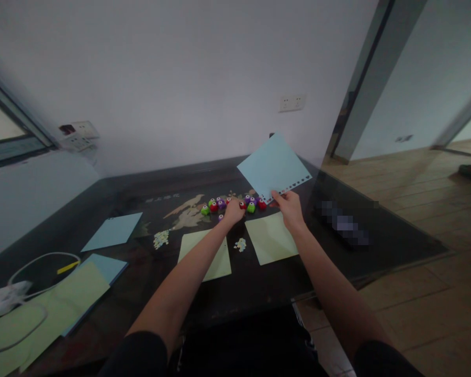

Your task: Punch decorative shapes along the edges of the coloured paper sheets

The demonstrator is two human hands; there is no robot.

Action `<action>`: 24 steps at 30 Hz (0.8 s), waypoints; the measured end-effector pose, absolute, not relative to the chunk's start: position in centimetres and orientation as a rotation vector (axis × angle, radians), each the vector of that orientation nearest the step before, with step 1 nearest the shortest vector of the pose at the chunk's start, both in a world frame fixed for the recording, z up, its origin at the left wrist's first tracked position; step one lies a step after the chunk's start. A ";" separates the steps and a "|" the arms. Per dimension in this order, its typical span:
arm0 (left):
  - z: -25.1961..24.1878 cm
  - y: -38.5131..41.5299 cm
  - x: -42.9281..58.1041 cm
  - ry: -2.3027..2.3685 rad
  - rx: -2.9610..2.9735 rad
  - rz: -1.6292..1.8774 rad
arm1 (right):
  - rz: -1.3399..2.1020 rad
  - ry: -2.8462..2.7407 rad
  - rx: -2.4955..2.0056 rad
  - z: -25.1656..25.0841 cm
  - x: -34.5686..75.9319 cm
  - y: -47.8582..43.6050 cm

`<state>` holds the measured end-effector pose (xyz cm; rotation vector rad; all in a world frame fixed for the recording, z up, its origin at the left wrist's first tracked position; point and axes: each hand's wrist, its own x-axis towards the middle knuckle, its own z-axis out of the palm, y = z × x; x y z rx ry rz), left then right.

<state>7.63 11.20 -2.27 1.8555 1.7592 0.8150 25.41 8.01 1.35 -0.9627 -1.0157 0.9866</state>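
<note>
My right hand [288, 208] pinches the lower corner of a light blue paper sheet [272, 165] and holds it up over the dark table [259, 283]. One edge of that sheet carries a row of small punched shapes. My left hand [233, 210] reaches among several small craft punches [235, 204], green, red and purple, at the table's middle. Its fingers curl over one of them, and what they hold is hidden. Two pale green sheets [272, 238] lie flat below my hands.
Small piles of paper cut-outs [240, 244] lie between the green sheets and further left. More blue [112, 231] and green sheets [43, 314] lie at the left, beside a white cable [43, 257]. A wall stands behind the table; wooden floor is at the right.
</note>
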 end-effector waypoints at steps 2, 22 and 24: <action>-2.8 11.9 7.7 1.761 1.864 0.848 | 0.991 -1.015 -0.960 1.4 25.4 8.0; 0.8 7.9 2.7 1.213 1.253 1.391 | 1.195 -1.158 -0.938 1.6 25.8 7.5; 1.5 6.1 1.3 1.125 1.129 1.479 | 1.287 -1.211 -0.943 1.6 25.9 7.3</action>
